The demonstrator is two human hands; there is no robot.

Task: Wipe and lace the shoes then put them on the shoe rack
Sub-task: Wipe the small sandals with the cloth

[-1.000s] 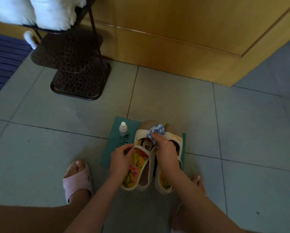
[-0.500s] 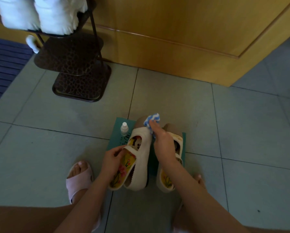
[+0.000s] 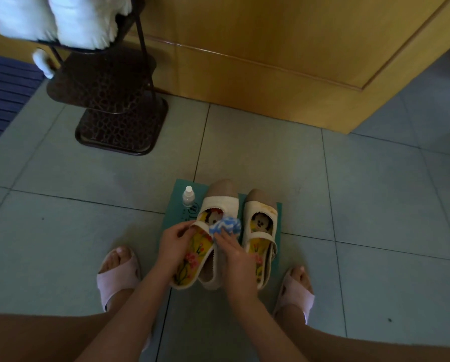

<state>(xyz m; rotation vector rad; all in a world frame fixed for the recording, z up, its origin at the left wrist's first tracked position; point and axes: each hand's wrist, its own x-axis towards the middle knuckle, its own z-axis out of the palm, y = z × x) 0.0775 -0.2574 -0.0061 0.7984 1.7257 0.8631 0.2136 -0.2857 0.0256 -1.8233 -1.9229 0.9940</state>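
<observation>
left hand [image 3: 175, 240] grips the left shoe [image 3: 213, 231] by its strap on the green mat [image 3: 178, 205]; right hand [image 3: 235, 253] holds the cloth [image 3: 226, 226] over it, beside the right shoe [image 3: 261, 226].

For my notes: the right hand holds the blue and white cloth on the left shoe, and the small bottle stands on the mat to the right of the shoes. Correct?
Not quite. In the head view the small bottle stands on the mat to the left of the shoes. The right hand does hold the cloth on the left shoe.
</observation>
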